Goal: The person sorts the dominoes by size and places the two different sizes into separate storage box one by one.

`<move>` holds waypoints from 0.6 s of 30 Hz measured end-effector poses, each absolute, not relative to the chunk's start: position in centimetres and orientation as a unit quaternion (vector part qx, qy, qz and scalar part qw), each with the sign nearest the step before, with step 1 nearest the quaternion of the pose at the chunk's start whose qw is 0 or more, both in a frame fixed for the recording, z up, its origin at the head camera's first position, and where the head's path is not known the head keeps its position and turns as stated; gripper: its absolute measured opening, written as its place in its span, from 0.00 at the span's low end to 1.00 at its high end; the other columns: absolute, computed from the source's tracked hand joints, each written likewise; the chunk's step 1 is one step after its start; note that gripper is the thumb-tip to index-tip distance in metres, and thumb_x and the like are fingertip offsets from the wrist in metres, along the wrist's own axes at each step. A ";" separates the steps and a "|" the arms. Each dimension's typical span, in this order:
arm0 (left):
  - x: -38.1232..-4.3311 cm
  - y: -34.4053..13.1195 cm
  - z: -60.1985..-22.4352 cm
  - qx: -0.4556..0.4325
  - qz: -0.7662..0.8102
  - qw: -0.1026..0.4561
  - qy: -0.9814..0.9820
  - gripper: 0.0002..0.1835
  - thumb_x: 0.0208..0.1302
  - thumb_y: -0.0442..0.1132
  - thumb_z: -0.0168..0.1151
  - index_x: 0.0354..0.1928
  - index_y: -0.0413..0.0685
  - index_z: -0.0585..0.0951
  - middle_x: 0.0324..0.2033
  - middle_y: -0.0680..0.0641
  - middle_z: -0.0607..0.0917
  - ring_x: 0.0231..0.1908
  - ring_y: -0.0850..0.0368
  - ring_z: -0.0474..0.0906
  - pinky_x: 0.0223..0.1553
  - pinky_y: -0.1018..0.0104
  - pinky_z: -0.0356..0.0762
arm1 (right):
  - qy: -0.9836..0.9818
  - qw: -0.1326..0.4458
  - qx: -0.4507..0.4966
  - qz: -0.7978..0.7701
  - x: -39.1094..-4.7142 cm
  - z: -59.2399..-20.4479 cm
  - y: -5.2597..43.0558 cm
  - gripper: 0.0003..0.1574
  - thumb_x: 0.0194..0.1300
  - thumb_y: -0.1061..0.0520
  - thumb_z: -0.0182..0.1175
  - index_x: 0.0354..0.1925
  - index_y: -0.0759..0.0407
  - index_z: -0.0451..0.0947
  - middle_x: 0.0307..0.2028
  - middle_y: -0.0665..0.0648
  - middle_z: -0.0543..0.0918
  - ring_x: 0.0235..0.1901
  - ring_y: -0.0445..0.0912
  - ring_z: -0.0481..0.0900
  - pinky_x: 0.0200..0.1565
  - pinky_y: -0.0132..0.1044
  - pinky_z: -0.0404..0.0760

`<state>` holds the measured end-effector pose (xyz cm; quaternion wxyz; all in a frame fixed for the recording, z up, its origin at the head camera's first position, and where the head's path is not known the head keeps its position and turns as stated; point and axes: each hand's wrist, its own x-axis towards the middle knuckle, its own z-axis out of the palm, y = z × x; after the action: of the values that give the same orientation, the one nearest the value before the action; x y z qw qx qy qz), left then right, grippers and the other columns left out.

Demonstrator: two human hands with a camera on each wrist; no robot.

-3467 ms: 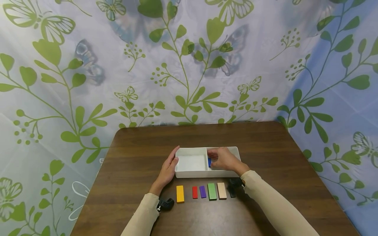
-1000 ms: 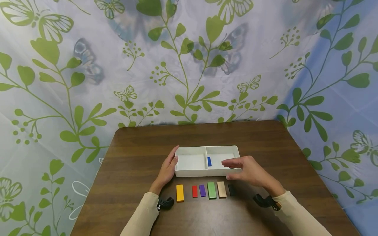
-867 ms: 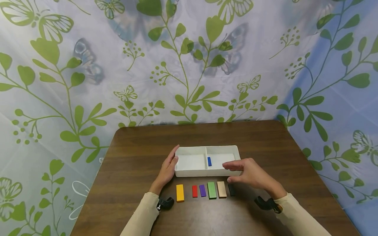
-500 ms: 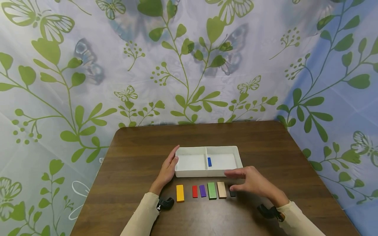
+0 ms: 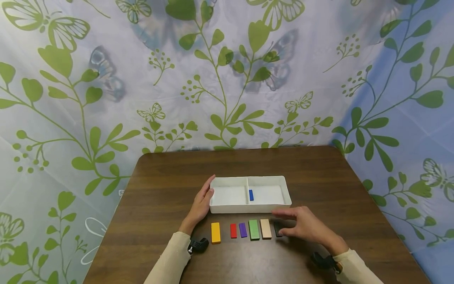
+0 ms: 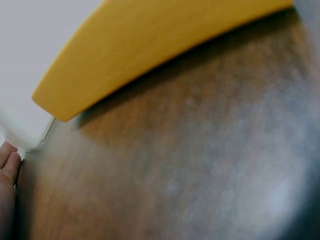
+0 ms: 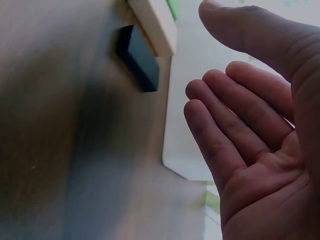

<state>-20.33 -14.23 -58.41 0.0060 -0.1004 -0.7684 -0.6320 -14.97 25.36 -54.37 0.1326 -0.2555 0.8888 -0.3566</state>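
My left hand (image 5: 200,204) rests with straight fingers along the left end of a white two-compartment tray (image 5: 230,209). Over the table by the black block (image 5: 278,228) is my right hand (image 5: 306,225), thumb and fingers spread apart and nothing between them. In the right wrist view the black block (image 7: 138,59) lies apart from the fingers (image 7: 212,132). A small blue block (image 5: 251,195) lies in the tray's right compartment, against the divider. The yellow block (image 6: 150,45) looms large in the left wrist view.
A row of blocks lies in front of the tray: yellow (image 5: 215,232), red (image 5: 233,230), purple (image 5: 242,230), green (image 5: 253,230) and beige (image 5: 265,228). The brown wooden table (image 5: 312,165) ends at a patterned cloth backdrop (image 5: 227,79).
My right hand has left the blue block in the right compartment, drawn out of the tray and come down toward the black block. The left hand has stayed at the tray's end.
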 end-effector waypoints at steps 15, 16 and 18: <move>-21.4 -15.2 -60.6 -0.117 -0.611 0.006 -0.783 0.28 0.90 0.42 0.46 0.86 0.64 0.64 0.86 0.52 0.62 0.86 0.46 0.56 0.85 0.34 0.51 | 0.906 0.121 -0.246 -0.323 -14.6 -56.3 25.6 0.44 0.58 0.47 0.85 0.71 0.51 0.83 0.65 0.52 0.89 0.61 0.48 0.88 0.60 0.46 0.88; -21.4 -15.2 -60.6 -0.118 -0.609 0.005 -0.785 0.28 0.90 0.43 0.46 0.86 0.65 0.64 0.86 0.53 0.62 0.86 0.46 0.56 0.85 0.35 0.51 | 0.906 0.120 -0.248 -0.321 -14.5 -56.4 25.6 0.45 0.58 0.47 0.85 0.71 0.52 0.83 0.65 0.52 0.89 0.61 0.48 0.87 0.60 0.46 0.88; -21.3 -15.2 -60.5 -0.118 -0.606 0.003 -0.786 0.28 0.91 0.44 0.45 0.86 0.66 0.63 0.86 0.54 0.61 0.86 0.47 0.56 0.85 0.35 0.51 | 0.907 0.116 -0.250 -0.318 -14.5 -56.5 25.6 0.44 0.58 0.47 0.85 0.71 0.51 0.83 0.64 0.52 0.89 0.61 0.48 0.87 0.59 0.44 0.88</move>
<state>-21.34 -15.19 -60.54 0.0030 -0.1180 -0.7865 -0.6062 -14.45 25.60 -56.50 0.1160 -0.2502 0.9072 -0.3177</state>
